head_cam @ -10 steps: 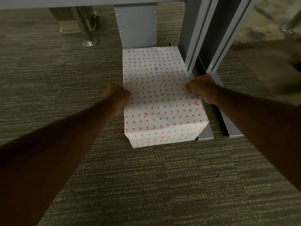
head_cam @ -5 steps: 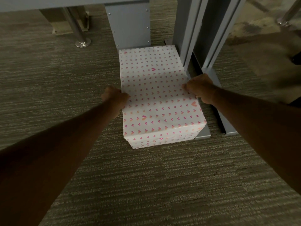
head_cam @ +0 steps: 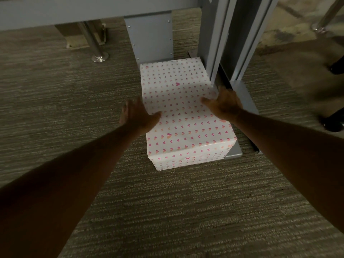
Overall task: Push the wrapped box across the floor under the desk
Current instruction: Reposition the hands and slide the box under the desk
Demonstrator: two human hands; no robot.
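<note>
a rectangular box wrapped in white paper printed with small pink and orange hearts (head_cam: 184, 116) lies flat on the brown and grey striped carpet floor (head_cam: 167, 211), long axis running away from the camera. its far end sits at the foot of a grey metal panel with rivets (head_cam: 150, 37), below the grey surface edge (head_cam: 74, 10) that crosses the top of the view. the box's right side runs just beside the grey metal desk leg (head_cam: 214, 34) and the flat grey foot plate (head_cam: 245, 101) on the floor; its near right corner overlaps the near end of a foot plate.

the left hand (head_cam: 138, 116) is at the box's left edge, about halfway along, fingers spread and pointing away, thumb reaching onto the top paper. whether the palm touches the side of the box cannot be told. the right hand (head_cam: 224, 104) is at the box's right edge, a little farther along than the left, fingers loosely spread, thumb lying on the top paper and the rest of the hand over the edge towards the desk leg. neither hand is closed around anything. both bare forearms reach in from the lower corners, and the box lies between them.

a chrome post with a round foot (head_cam: 96, 47) stands well apart to the left, farther back. dark blurred shapes (head_cam: 333, 116) show at the right edge.
</note>
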